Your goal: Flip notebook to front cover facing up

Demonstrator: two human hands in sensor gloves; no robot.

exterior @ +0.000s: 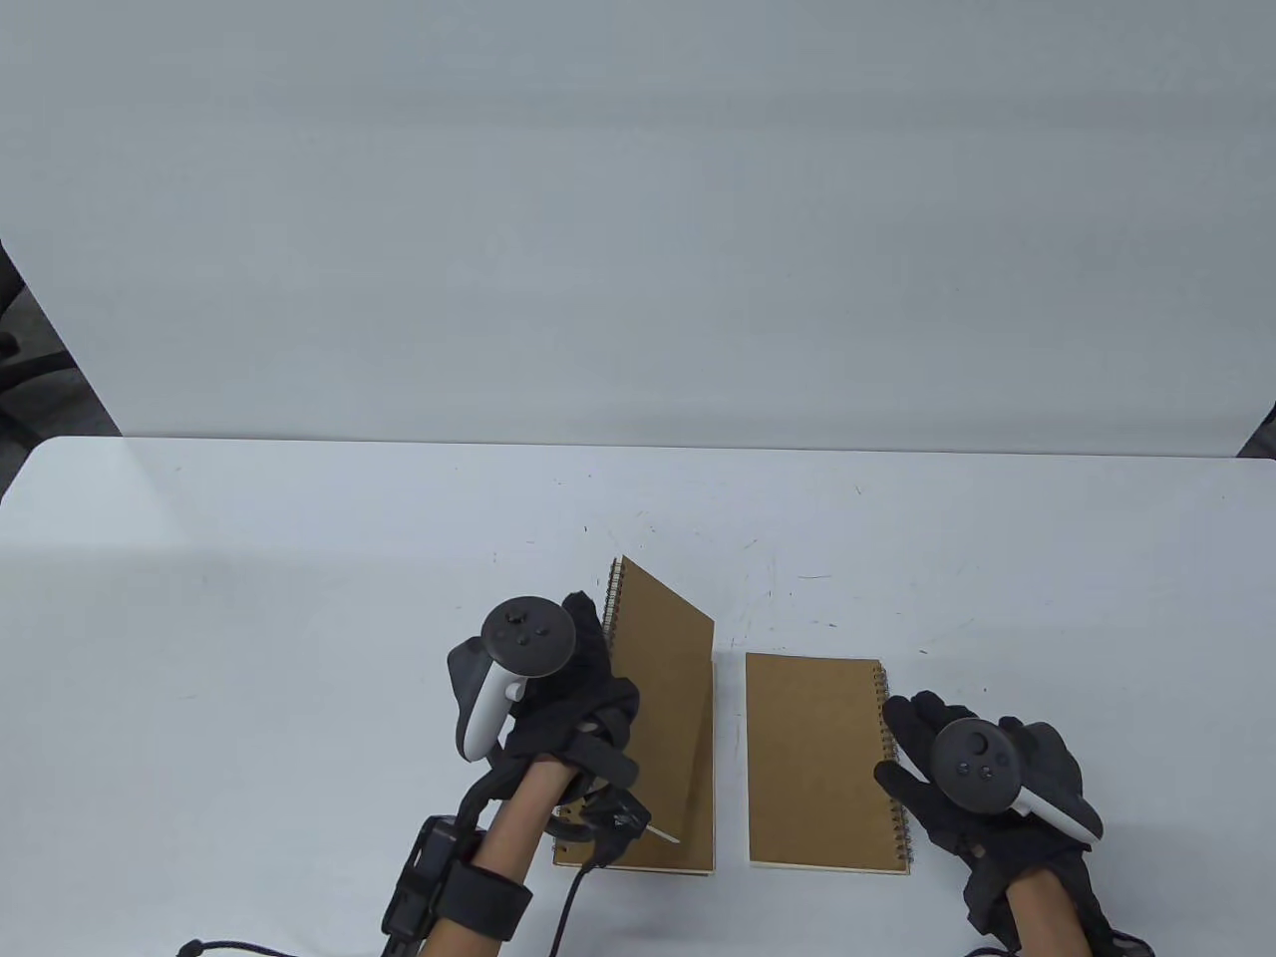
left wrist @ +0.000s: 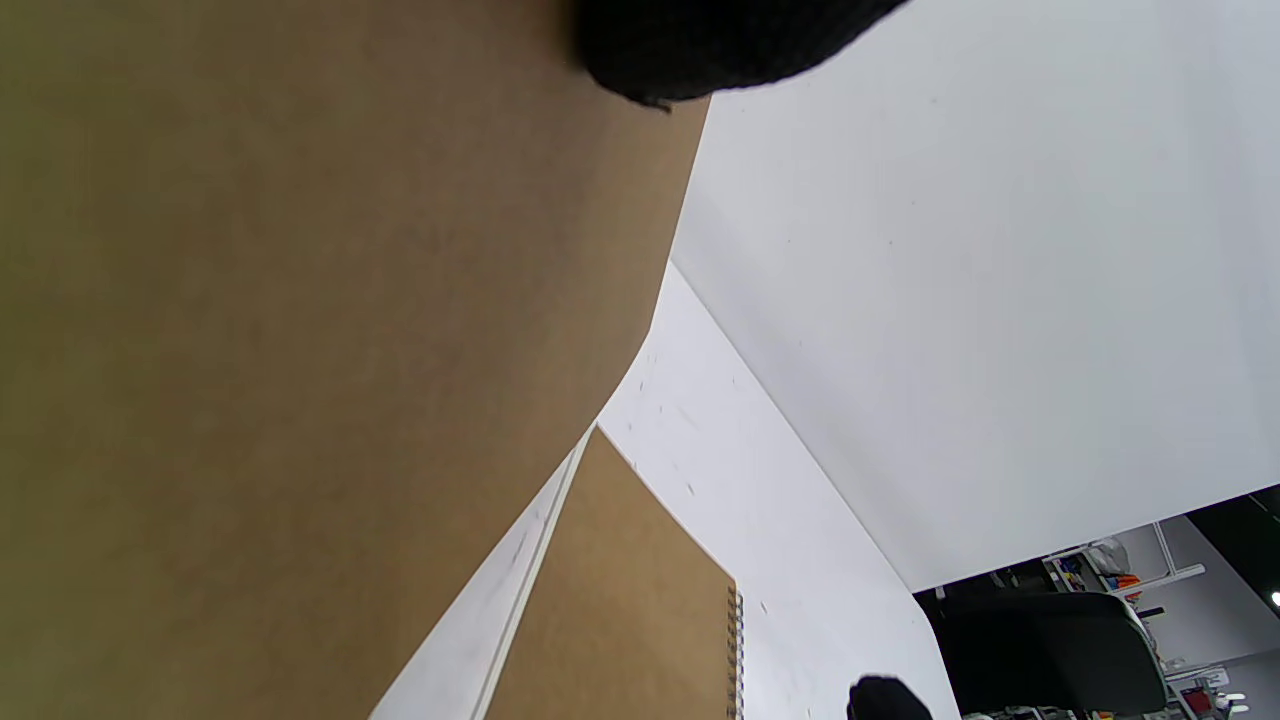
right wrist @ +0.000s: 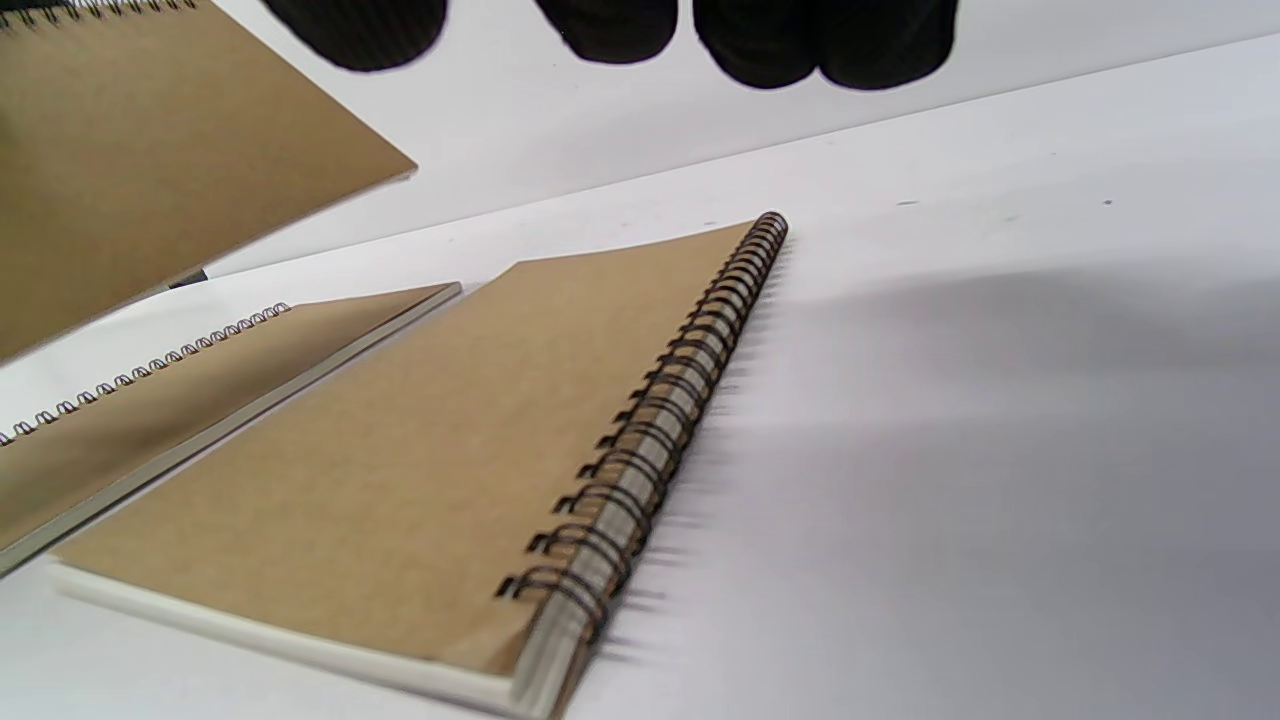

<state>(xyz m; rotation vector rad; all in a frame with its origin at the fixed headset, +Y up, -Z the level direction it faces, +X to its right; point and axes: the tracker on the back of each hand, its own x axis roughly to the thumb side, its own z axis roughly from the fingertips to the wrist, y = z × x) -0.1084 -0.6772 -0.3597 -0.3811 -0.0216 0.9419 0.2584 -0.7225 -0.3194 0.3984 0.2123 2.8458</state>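
Only the right wrist view shows a third notebook under the lifted notebook, which the left hand seems to grip, spine pointing away. Right hand, fingers apart, touches the right notebook.

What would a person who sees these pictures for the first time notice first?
First, the raised brown kraft notebook cover, standing tilted up at the table's centre, lifted by the left hand. Next, the closed brown spiral-bound notebook lying flat to its right, spiral on the right side. The right hand rests beside that spiral, its fingers at the notebook's edge.
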